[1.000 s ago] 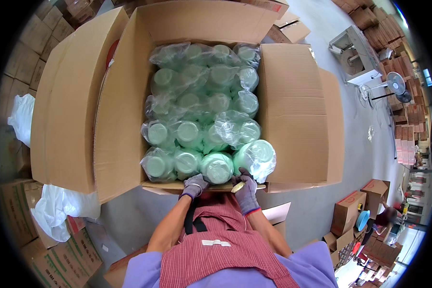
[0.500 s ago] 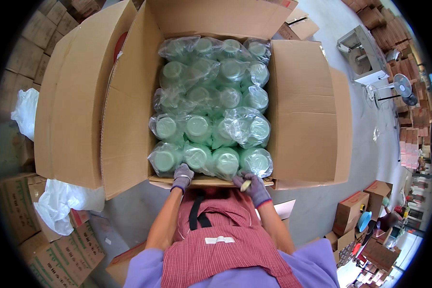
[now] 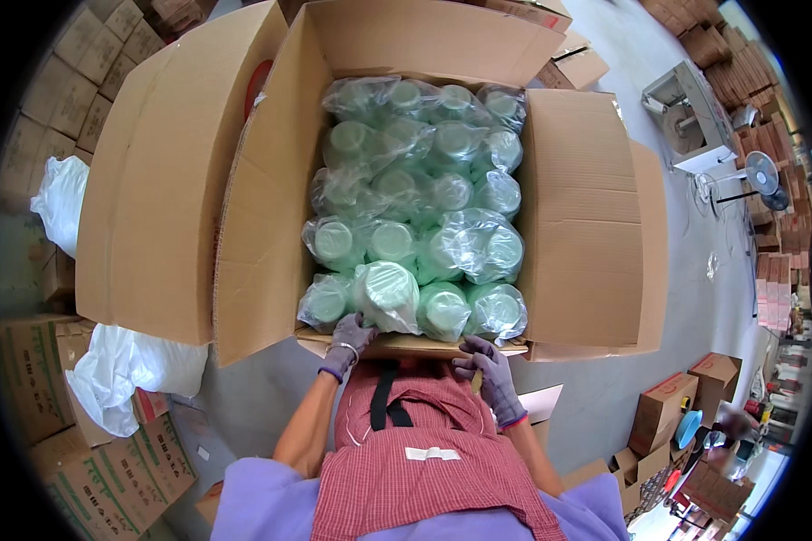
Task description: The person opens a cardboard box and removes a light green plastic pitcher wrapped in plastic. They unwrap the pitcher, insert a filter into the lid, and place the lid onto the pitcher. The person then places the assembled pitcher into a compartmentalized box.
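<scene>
In front of me an open cardboard box holds rows of green containers, round-ended and wrapped in clear plastic bags. One bagged green container in the nearest row rises above its neighbours. My left hand, in a grey glove, is closed at its near lower edge; its fingertips are partly hidden. Just outside the near right part of the box, my right hand, gloved too, has curled fingers around a small yellowish object, whose kind I cannot make out.
Wide flaps spread left and right of the box. White plastic bags lie at the left beside printed cartons. To the right stand a metal machine, a fan and more cartons; a person is at the far right.
The second container from the left in the nearest row has come up higher, with my left hand at it. My right hand has drawn back from the box's near edge toward me.
</scene>
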Tool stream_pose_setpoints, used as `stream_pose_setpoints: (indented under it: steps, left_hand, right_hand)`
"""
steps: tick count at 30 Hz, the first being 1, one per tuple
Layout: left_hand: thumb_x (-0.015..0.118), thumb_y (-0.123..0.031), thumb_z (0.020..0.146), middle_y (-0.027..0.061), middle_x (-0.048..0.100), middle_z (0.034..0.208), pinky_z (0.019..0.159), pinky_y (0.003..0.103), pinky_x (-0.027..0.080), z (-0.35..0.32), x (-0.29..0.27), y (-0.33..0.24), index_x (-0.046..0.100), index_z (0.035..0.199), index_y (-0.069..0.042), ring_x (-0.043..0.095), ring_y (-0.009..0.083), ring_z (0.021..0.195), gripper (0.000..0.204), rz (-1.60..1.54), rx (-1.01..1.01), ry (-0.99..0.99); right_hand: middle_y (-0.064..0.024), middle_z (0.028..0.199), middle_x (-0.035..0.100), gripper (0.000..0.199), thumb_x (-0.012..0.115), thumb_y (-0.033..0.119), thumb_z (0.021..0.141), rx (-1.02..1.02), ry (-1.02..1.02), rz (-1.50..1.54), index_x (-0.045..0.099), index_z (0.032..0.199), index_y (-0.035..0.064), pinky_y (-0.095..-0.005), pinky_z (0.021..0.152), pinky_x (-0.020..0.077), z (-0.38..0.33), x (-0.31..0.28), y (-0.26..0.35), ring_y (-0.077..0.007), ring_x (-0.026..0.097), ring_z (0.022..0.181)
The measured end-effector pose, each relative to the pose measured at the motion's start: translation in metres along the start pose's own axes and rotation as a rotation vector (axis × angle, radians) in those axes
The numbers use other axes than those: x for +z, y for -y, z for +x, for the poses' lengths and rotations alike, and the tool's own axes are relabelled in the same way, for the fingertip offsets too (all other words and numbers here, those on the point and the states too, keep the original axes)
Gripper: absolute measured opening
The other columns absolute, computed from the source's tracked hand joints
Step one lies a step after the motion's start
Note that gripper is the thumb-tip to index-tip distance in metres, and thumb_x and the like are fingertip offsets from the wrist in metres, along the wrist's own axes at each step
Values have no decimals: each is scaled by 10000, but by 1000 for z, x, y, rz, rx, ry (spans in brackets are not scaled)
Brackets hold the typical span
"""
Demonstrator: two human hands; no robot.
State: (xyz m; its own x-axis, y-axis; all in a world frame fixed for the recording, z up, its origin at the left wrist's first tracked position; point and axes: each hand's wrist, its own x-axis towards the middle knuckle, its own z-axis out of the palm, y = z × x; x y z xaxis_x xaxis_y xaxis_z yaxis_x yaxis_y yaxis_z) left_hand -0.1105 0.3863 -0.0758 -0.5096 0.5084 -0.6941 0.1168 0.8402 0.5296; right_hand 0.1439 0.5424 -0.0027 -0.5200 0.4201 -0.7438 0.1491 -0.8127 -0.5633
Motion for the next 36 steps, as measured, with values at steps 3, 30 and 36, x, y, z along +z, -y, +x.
stream_pose_setpoints:
  steps: [3,30,36]
  left_hand:
    - [672,-412,735,155,626,1064,876,423,457,6,20,29,633,1012,-66,589,291,1026,445,340,38,-164]
    - [808,-259,689,180,544,1283,1012,355,411,76,65,93,446,1334,-58,530,277,1159,767,127,-237,-33]
    - [840,-150,606,190,628,1109,920,381,468,57,97,104,567,1171,-60,599,313,1028,634,-524,-15,-518]
  right_hand:
    - [-109,1085,592,378,432,77,900,-49,40,-246,497,1262,-11,-250,610,531,10,20,11,-135,627,714]
    - [-57,658,558,231,583,227,812,213,254,-1074,600,923,25,-302,442,404,261,88,-16,-145,507,494]
    - [-21,733,548,427,669,192,760,25,187,-696,517,1116,10,-236,454,414,208,94,5,-111,510,526]
